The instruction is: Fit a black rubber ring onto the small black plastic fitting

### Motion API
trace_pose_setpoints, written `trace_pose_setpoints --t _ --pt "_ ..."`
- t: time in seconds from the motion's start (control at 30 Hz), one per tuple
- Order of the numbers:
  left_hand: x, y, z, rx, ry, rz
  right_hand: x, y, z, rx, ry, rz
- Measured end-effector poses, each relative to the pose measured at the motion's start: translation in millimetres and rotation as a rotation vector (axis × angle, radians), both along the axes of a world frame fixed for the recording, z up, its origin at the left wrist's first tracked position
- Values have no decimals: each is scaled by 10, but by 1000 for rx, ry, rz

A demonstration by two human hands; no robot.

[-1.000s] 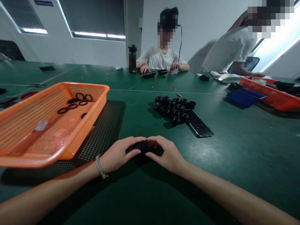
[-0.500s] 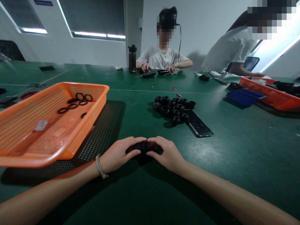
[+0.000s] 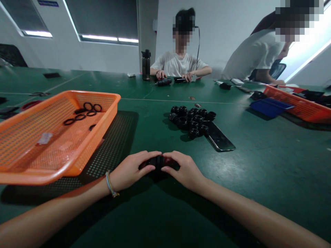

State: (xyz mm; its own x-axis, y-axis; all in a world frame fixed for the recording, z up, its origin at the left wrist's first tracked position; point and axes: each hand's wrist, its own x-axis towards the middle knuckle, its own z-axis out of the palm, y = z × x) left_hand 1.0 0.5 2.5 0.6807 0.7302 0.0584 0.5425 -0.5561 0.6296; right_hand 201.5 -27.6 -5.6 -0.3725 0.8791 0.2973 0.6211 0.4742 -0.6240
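Note:
My left hand (image 3: pixel 131 168) and my right hand (image 3: pixel 182 168) meet low in the middle of the green table (image 3: pixel 258 179). Both have their fingers curled round one small black plastic part (image 3: pixel 156 161) held between them; most of it is hidden by the fingers. A pile of several similar black round parts (image 3: pixel 192 119) lies further out on the table, partly on a dark phone (image 3: pixel 219 139). My left wrist carries a thin bracelet.
An orange mesh basket (image 3: pixel 31 165) with several black rings (image 3: pixel 86 112) stands at my left. Another orange basket (image 3: pixel 297 103) and a blue tray (image 3: pixel 270 106) sit far right. One person sits opposite with a dark bottle (image 3: pixel 146 65) beside; another person leans over at right.
My hands have hardly moved, only small finger shifts on the black part. The person opposite has brought both hands closer together, and the person at right has leaned further over.

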Motion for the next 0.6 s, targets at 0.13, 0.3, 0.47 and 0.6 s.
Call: trace_pose_setpoints --t 0.13,0.3,0.47,0.6 --pt "1 4 -5 8 5 1 -1 0 5 -3 -8 0" --pt "-2 -3 1 6 13 -1 -6 7 14 -37 -19 -4" --pt "-9 -6 3 4 -1 -8 -8 3 25 -59 -25 -8" --pt "-2 -4 -2 3 5 -5 -12 3 31 -59 -37 -13"
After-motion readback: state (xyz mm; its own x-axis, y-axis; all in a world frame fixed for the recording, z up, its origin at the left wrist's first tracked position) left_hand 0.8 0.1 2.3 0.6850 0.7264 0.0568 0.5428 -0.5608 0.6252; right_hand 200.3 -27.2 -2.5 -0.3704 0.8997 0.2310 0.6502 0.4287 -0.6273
